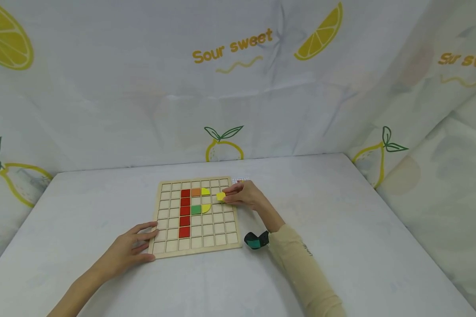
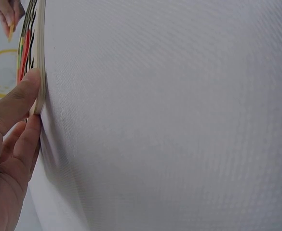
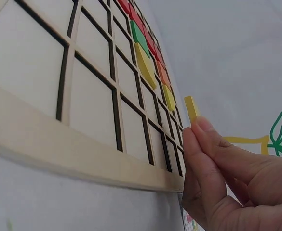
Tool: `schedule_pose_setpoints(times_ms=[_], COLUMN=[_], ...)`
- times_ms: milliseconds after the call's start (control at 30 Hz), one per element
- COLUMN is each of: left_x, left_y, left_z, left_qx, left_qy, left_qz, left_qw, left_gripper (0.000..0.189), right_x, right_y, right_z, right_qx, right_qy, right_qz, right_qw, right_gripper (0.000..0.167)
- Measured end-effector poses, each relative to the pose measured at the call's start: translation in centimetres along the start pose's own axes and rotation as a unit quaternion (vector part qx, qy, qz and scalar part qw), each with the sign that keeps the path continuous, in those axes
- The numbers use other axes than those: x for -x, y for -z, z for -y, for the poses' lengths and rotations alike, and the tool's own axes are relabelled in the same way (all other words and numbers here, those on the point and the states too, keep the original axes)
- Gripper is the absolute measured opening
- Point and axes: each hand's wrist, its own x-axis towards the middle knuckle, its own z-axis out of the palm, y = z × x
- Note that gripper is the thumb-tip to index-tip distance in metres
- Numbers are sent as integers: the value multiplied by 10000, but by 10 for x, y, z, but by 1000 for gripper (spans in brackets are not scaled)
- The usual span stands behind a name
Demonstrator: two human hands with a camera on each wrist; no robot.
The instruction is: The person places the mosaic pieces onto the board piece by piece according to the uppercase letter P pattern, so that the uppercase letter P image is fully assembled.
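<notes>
A wooden grid board [image 1: 208, 252] lies flat on the white cloth. Several red square tiles [image 1: 185, 210] form a column in it. Right of the column are an orange tile [image 1: 196, 192], a green tile [image 1: 196, 209], and two yellow pieces with curved edges, an upper one [image 1: 205, 191] and a lower one [image 1: 206, 208]. My left hand [image 1: 124, 253] grips the board's near-left corner between thumb and fingers. A small flat yellow piece [image 3: 191, 109] is pinched between the thumb and fingertips of my right hand [image 1: 243, 195], above the board's right side.
A small printed card [image 1: 241, 179] lies past the board's far-right corner, partly covered by the right hand. A black and green strap [image 1: 255, 241] is by the right sleeve. A white cloth backdrop [image 1: 143, 119] with lemon drawings stands behind the table.
</notes>
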Motion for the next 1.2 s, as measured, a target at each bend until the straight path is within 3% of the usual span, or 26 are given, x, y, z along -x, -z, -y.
schedule_pose_setpoints(times_ms=[300, 500, 700, 867, 1200], left_x=[1, 2, 2, 2, 1], left_y=[-1, -1, -1, -1, 0], left_z=[2, 3, 3, 2, 1], left_qx=[9, 32, 37, 7, 15], left_qy=[-25, -11, -75, -68, -37], left_qz=[-41, -55, -90, -78, -63], left_qw=[10000, 10000, 9999, 9999, 10000], left_gripper=[64, 64, 64, 64, 64], right_x=[-5, -6, -8, -6, -2], right_y=[-18, -26, -34, -39, -39], right_z=[3, 0, 1, 5, 8], right_qx=[-23, 863, 1766, 2351, 2156], right_qy=[270, 735, 929, 1062, 1008], right_qz=[-19, -284, -616, -619, -530], right_qw=[9996, 9932, 9780, 9642, 9698], right_gripper=[21, 17, 17, 19, 18])
